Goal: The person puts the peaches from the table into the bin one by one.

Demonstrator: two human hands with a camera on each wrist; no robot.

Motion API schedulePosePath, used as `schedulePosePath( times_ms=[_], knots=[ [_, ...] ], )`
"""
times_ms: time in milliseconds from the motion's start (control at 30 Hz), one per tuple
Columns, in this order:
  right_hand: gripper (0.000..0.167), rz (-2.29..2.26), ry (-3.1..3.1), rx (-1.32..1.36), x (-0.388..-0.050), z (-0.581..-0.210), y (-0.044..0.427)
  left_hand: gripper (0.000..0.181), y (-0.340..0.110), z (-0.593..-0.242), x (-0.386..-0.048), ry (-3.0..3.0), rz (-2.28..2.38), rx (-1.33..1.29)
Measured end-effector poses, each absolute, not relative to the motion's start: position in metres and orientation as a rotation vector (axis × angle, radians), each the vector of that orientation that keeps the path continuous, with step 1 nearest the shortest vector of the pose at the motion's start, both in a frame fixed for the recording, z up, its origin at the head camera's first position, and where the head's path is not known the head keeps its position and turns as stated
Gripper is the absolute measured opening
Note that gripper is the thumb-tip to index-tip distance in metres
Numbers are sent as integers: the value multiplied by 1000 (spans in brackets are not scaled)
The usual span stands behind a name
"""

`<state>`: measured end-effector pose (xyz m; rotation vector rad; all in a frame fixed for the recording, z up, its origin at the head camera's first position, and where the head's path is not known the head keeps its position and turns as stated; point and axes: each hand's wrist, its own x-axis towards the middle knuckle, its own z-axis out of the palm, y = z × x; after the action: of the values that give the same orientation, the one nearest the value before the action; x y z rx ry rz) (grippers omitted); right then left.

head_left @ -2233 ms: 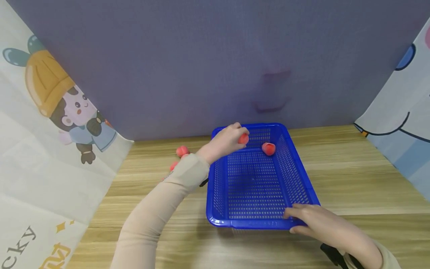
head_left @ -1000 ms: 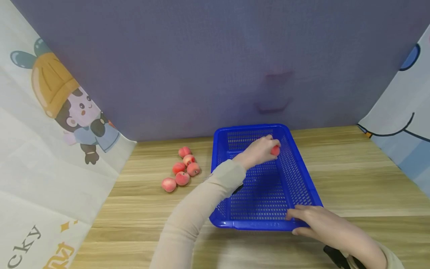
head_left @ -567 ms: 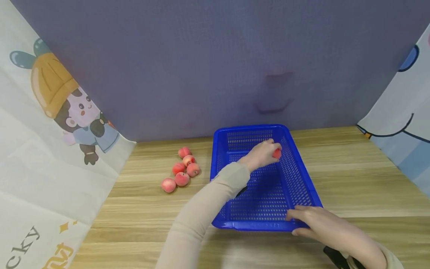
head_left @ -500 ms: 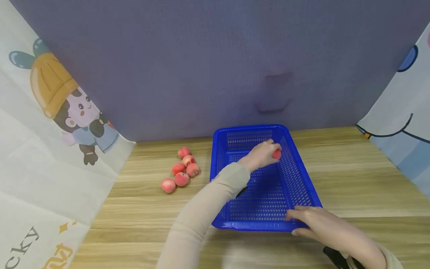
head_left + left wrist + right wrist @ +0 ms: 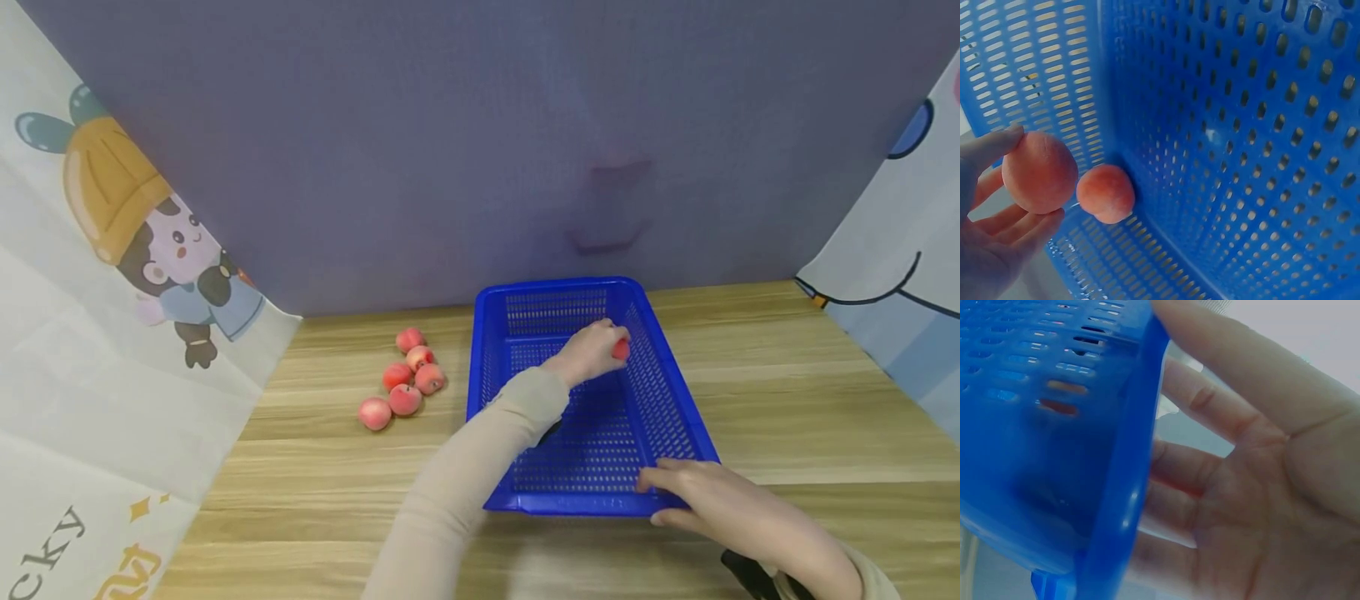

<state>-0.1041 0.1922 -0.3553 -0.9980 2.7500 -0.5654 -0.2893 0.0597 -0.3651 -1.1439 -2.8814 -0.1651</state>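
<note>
A peach (image 5: pixel 621 348) is held in my left hand (image 5: pixel 588 352), inside the right side of the blue plastic basket (image 5: pixel 678 379). Seen from the left wrist, thumb and fingers curl round this peach (image 5: pixel 1041 173), and a second peach (image 5: pixel 1107 194) lies in the basket's corner just beyond it. That second one is hidden behind the hand in the head view. My right hand (image 5: pixel 712 500) grips the near right corner of the basket. In the right wrist view its thumb and fingers lie on either side of the rim (image 5: pixel 1129 481).
Several loose peaches (image 5: pixel 405 400) lie grouped on the wooden table (image 5: pixel 315 492), left of the basket. A grey-purple panel (image 5: pixel 420 167) stands behind the basket. Printed white sheets (image 5: pixel 82 358) border the table at left and right.
My left hand has carried its peach from the basket's back left to the right side, then slightly nearer. The arm has uncovered the loose peaches. My right hand stays on the rim.
</note>
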Motion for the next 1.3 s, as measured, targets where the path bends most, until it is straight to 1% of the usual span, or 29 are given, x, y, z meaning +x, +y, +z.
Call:
schedulePosePath(
  times_ms=[433,867,1300],
  knots=[
    [23,-590,2729,-984,-104,-356,191,40,59,-382,-289,-2894,-129,-1073],
    [20,-584,2748,-994,-103,-356,192,40,65,-390,-288,-2908,-106,-1078],
    [22,-589,2730,-958,-105,-355,192,36,66,-400,-288,-2875,-67,-1100]
  ],
)
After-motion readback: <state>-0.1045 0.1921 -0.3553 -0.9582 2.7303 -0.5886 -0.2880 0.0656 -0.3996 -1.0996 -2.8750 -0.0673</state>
